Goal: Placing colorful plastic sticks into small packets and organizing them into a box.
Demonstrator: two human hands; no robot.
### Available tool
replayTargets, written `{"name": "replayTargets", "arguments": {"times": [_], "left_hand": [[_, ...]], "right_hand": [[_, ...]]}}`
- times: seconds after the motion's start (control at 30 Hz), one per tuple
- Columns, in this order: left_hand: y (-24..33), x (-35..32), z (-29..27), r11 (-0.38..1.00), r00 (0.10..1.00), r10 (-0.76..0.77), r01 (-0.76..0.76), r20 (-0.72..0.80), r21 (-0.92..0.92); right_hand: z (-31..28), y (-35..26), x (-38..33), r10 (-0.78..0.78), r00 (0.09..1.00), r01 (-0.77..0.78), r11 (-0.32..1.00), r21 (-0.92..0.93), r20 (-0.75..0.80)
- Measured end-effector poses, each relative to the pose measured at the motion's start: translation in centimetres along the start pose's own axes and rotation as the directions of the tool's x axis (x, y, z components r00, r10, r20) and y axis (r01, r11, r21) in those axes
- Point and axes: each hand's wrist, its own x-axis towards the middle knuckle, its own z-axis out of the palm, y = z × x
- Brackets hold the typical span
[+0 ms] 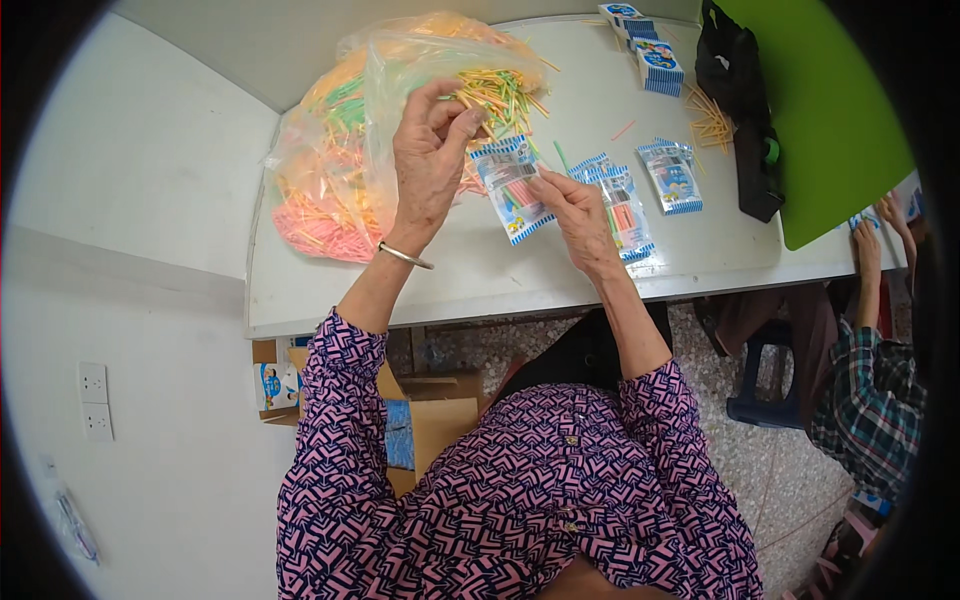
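My right hand (580,222) pinches the edge of a small clear packet (510,188) with blue-striped ends and pink and green sticks inside. My left hand (432,158) is raised just above the packet's upper left corner, its thumb and fingers closed round thin yellow sticks (466,102). Behind those fingers lies a loose heap of yellow and green sticks (505,98). It spills from a big clear plastic bag (335,170) full of pink, orange and green sticks. To the right of my right hand lie overlapping packets (625,215) and a separate packet (672,178).
Stacked packets (658,68) stand at the back of the white table (350,300). Tan sticks (710,122) lie beside a black object (755,150) along a green panel (840,110). Another person's hand (868,245) works beyond it. Cardboard boxes (445,430) sit below the table.
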Motion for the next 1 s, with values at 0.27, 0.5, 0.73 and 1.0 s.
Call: {"name": "replayTargets", "arguments": {"times": [0.27, 0.5, 0.73, 1.0], "left_hand": [[-1.3, -1.4, -0.7, 0.951, 0.972, -0.126, 0.062, 0.197, 0.302], [-0.6, -2.9, 0.1, 0.929, 0.913, -0.365, 0.345, 0.183, 0.136], [-1.2, -3.3, 0.9, 0.922, 0.897, -0.386, 0.384, 0.216, 0.05], [-0.5, -3.7, 1.9, 0.903, 0.88, -0.411, 0.43, 0.237, -0.031]], "right_hand": [[0.0, -0.4, -0.4, 0.027, 0.998, -0.032, 0.995, 0.09, 0.048], [0.1, -1.7, -0.6, 0.011, 0.998, -0.024, 0.976, 0.214, 0.063], [-0.5, -4.6, -1.2, 0.073, 0.991, -0.066, 0.995, -0.07, 0.113], [-1.8, -4.1, -1.6, 0.06, 0.996, -0.053, 0.994, -0.093, 0.069]]}}
